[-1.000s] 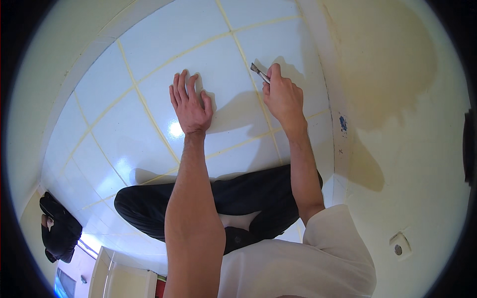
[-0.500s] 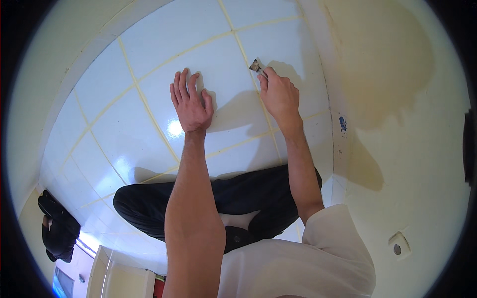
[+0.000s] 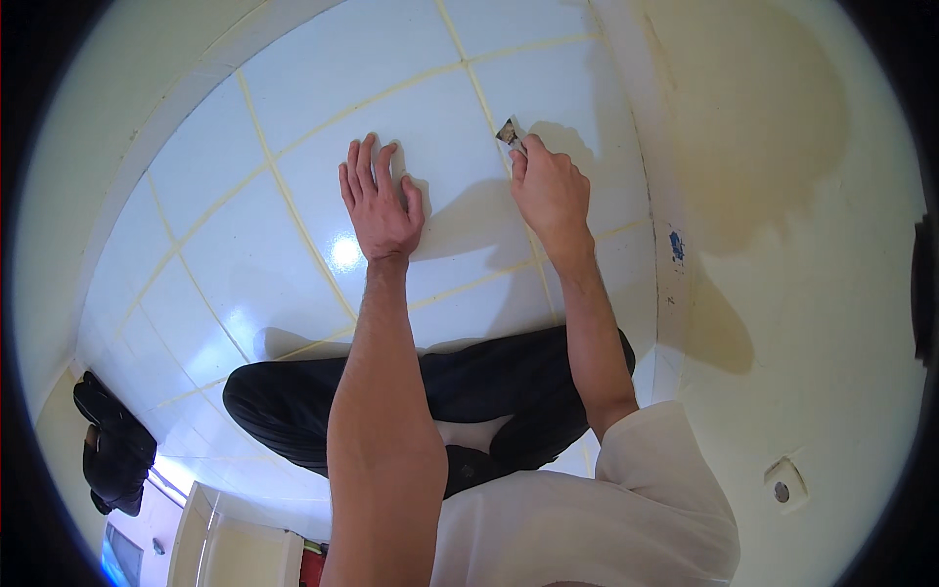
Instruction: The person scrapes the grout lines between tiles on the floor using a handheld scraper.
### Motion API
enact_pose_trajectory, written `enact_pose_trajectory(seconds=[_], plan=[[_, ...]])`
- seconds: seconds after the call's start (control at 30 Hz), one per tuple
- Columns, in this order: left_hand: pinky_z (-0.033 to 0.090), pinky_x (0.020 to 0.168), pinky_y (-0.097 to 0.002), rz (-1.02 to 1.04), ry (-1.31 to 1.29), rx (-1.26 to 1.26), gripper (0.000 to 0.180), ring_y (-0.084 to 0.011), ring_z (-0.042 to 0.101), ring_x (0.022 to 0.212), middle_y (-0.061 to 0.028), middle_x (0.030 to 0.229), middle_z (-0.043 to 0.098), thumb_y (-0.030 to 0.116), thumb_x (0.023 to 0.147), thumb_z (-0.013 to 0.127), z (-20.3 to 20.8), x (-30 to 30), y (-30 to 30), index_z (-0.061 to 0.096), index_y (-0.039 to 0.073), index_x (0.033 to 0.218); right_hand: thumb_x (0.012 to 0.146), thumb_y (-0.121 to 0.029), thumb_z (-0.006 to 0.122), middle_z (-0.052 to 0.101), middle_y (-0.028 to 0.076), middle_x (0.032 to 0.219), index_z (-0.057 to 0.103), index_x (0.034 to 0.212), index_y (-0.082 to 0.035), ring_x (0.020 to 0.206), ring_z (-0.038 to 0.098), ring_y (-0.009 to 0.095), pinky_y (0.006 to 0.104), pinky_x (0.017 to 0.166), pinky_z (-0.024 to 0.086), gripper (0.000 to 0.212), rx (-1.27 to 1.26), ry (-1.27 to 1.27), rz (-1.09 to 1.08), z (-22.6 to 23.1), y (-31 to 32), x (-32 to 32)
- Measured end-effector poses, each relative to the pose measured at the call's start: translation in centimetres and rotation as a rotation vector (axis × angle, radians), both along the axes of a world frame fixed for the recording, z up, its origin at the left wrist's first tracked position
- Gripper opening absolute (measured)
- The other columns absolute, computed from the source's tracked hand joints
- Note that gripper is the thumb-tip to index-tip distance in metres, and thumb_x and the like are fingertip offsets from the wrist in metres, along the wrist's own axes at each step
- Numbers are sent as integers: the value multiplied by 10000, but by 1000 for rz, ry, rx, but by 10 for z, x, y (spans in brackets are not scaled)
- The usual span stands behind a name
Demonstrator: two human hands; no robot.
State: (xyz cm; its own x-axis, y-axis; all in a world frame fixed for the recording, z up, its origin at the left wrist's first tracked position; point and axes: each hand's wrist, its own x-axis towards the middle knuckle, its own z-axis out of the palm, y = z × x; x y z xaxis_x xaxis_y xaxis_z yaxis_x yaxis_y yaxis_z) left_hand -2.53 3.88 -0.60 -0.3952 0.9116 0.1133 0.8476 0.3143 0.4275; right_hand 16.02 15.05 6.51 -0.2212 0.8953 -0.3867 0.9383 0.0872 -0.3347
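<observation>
My right hand (image 3: pixel 554 194) is closed round the handle of a small scraper (image 3: pixel 508 133) with a flared, stained metal blade. The blade's edge lies at a yellowish grout line (image 3: pixel 481 93) between white floor tiles (image 3: pixel 381 117). Most of the handle is hidden inside my fist. To the left, my left hand (image 3: pixel 382 210) rests palm down on a tile with its fingers spread, holding nothing. A shadow falls on the floor between the two hands.
A cream wall (image 3: pixel 782 196) with a socket-like plate (image 3: pixel 785 486) rises on the right. Dark clothing or a bag (image 3: pixel 117 455) hangs at the far left. Below it stands a pale open drawer or box (image 3: pixel 249 548). My crossed legs in black trousers (image 3: pixel 293 406) lie in front.
The scraper blade has turned slightly in my right hand and shifted a little to the right. My left hand stays flat in nearly the same place.
</observation>
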Motion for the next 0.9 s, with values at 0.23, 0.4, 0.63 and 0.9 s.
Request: enact_pose_trajectory(seconds=[0.23,0.4,0.63,0.9], plan=[[197,1285,-557,-5,-2,19,494,-343,307,1552,-117,1602,413,193,949,527,1,-1,0,512,114,1436,1063,-280,554,731,188,820,647,1127,-57,797,732,410,538,702,557,250,-4,-2,-17,-1,5,-2],[199,1285,-557,-3,16,4,495,-342,310,1550,-118,1603,413,191,951,524,2,-1,0,509,113,1439,1066,-284,547,730,185,831,651,1128,-56,794,728,404,534,696,559,258,6,22,1,-1,5,0],[192,1288,-550,-10,29,-14,498,-328,295,1559,-129,1617,394,186,973,520,3,0,0,485,107,1464,1065,-285,546,729,186,831,653,1142,-55,796,730,403,535,701,559,265,-30,6,-2,1,6,-3],[192,1289,-552,-7,28,-4,498,-334,303,1555,-127,1609,403,187,965,522,1,-1,-1,492,110,1456,1059,-275,552,732,186,848,651,1122,-58,828,731,402,536,721,558,247,-40,3,-28,3,7,-9]])
